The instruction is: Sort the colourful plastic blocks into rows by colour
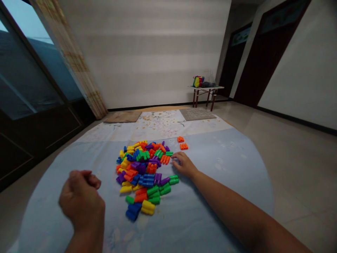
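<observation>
A pile of plastic building blocks (141,166) in orange, yellow, green, blue and purple lies on the covered table. My right hand (184,165) is at the pile's right edge, fingers apart, with the fingertips next to an orange block (165,160) and a green block (169,154). Whether they touch is too small to tell. To the left of the pile, my left hand (81,196) is raised over the table, its fingers curled into a loose fist with nothing visible in them. Two orange blocks (180,139) lie apart, beyond my right hand.
A pale blue cloth (223,182) covers the near part of the table, a floral one (163,124) the far part. Two mats (123,117) lie at the far edge. By the wall, a small table (207,87) bears a colourful bag. Glass doors and a curtain stand left.
</observation>
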`<move>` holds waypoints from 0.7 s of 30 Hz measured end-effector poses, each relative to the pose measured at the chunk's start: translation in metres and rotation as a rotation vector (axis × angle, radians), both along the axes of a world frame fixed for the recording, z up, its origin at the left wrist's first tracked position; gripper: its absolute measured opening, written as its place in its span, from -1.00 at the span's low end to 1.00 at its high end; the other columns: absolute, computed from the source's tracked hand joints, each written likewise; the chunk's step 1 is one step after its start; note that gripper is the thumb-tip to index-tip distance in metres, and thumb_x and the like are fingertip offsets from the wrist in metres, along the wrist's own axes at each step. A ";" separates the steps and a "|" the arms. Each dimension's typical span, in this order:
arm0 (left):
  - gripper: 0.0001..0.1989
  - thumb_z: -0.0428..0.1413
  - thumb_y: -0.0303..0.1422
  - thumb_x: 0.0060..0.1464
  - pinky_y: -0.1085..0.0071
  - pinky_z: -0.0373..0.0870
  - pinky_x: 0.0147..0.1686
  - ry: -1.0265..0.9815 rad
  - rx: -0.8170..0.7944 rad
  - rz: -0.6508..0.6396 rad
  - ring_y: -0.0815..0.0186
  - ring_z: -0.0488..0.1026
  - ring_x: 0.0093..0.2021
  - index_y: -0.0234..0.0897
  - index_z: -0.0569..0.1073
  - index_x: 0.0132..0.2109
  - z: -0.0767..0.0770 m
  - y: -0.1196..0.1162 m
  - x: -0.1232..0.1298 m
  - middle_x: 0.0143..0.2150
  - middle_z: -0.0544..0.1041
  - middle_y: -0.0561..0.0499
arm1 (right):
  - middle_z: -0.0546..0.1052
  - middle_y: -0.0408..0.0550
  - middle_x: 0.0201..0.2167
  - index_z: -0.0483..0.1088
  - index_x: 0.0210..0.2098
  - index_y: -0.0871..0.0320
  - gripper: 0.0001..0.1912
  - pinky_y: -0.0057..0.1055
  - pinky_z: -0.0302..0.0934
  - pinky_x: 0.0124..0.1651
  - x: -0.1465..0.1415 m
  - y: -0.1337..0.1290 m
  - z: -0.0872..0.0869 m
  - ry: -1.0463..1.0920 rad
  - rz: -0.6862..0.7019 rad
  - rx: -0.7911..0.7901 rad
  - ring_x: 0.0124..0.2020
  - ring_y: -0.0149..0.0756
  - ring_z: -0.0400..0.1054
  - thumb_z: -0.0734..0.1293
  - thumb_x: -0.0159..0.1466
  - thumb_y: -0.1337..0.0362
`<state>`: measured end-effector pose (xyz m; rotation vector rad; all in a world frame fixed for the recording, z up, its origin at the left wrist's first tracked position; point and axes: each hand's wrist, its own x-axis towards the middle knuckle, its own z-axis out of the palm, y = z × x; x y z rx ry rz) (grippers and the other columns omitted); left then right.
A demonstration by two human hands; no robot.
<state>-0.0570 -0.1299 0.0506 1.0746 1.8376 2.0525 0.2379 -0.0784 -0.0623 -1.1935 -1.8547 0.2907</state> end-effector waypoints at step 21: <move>-0.61 -0.09 -0.05 0.05 0.39 0.15 -0.58 -0.040 -0.438 0.019 0.34 0.22 -0.62 -0.26 0.33 -0.50 -0.072 0.018 -0.022 -0.67 0.28 0.10 | 0.49 0.08 -0.17 0.38 0.00 0.18 -0.44 -0.19 0.21 -0.09 -0.074 -0.029 0.062 -0.449 0.301 -0.106 -0.14 -0.10 0.32 0.39 0.05 0.07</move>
